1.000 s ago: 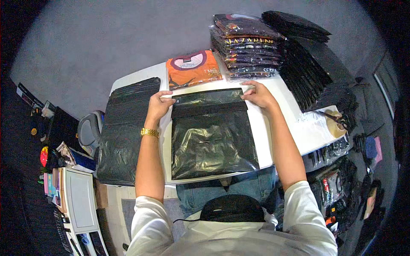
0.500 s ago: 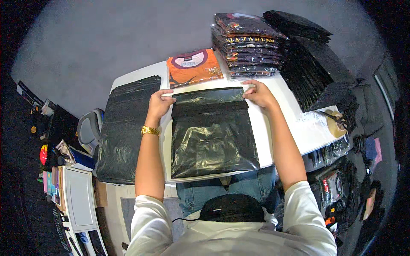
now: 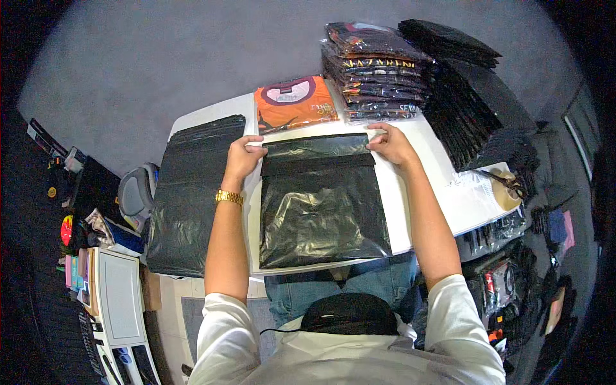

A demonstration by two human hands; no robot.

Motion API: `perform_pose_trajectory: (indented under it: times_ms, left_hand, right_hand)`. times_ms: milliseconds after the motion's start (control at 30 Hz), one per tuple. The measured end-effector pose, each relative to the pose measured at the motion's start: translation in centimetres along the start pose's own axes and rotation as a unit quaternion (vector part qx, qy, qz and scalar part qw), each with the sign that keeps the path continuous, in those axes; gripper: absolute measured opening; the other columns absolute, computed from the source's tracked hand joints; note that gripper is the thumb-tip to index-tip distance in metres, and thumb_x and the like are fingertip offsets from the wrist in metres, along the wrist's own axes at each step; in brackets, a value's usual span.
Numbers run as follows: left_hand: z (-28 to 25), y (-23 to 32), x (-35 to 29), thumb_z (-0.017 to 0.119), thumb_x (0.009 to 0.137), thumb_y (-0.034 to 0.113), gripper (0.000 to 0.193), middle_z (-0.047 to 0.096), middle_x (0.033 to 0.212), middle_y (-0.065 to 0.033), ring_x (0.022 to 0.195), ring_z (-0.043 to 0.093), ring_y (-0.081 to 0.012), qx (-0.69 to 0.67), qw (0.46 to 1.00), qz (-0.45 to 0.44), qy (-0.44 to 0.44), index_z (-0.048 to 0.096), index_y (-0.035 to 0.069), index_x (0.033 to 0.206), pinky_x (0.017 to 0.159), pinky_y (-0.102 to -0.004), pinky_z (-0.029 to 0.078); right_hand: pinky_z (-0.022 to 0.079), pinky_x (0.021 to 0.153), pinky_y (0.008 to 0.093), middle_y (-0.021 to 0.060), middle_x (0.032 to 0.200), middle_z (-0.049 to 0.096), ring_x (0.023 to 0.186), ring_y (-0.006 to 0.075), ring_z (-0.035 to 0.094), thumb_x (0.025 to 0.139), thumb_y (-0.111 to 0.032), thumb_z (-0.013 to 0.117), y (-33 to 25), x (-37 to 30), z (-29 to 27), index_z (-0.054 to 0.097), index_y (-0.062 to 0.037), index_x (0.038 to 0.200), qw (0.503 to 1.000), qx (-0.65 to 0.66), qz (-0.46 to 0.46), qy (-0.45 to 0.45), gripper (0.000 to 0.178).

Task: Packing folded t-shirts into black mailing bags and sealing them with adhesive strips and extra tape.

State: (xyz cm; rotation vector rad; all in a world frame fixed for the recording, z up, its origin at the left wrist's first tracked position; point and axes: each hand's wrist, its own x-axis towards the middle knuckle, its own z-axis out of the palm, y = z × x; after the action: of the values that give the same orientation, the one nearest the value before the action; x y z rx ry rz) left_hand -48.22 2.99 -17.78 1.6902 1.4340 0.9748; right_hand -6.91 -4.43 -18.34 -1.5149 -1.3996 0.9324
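Table (image 3: 410, 218), white, bears the items we log. Along its left lies a stack of black plastic bags (image 3: 192, 192); at the far side stands a pile of wrapped shirts (image 3: 378, 74). We judge both sit outward to leave the middle for handling. There one black bag (image 3: 324, 215) lies flat, an orange shirt (image 3: 295, 109) folded just beyond it. Left hand (image 3: 244, 158) pinches its far left corner between thumb and finger; right hand (image 3: 393, 147) pinches the far right corner. We read the two-corner hold as keeping the far edge straight. Relative to the hands, the bag spans between them and extends toward the body.
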Motion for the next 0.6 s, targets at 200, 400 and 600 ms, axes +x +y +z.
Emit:
perform_pose_trajectory:
  times_ms: [200,400,600]
  left_hand:
    - [-0.4,-0.2,-0.2,0.080,0.083,0.004,0.033,0.077,0.081,-0.0051,0.063,0.062,-0.0068,-0.016,1.000,-0.006,-0.009,0.076,0.003,0.116,0.059,-0.0263,0.051]
    - [0.3,0.9,-0.4,0.080,0.084,0.004,0.033,0.077,0.081,-0.0042,0.064,0.063,-0.0069,0.010,1.000,0.001,-0.003,0.076,0.003,0.117,0.060,-0.0258,0.051]
    - [-0.1,-0.4,-0.2,0.079,0.088,0.002,0.034,0.075,0.080,-0.0018,0.057,0.057,-0.0044,-0.017,1.000,0.005,-0.004,0.073,0.004,0.121,0.051,-0.0239,0.043]
  right_hand:
    - [0.042,0.055,0.0248,0.0027,0.084,0.070,0.065,0.0072,0.057,0.086,0.008,0.077,-0.6,-0.1,0.3,0.060,-0.0021,0.138,1.000,-0.004,-0.002,-0.010,0.056]
    - [0.055,0.071,0.0295,0.0073,0.090,0.077,0.078,0.0125,0.069,0.084,0.001,0.081,0.6,0.1,-0.3,0.065,-0.0061,0.134,1.000,0.013,0.010,-0.004,0.052]
    - [0.054,0.070,0.0284,0.0071,0.090,0.078,0.077,0.0113,0.068,0.085,0.002,0.080,-0.7,0.0,0.3,0.065,-0.0046,0.135,1.000,-0.019,0.000,0.001,0.053]
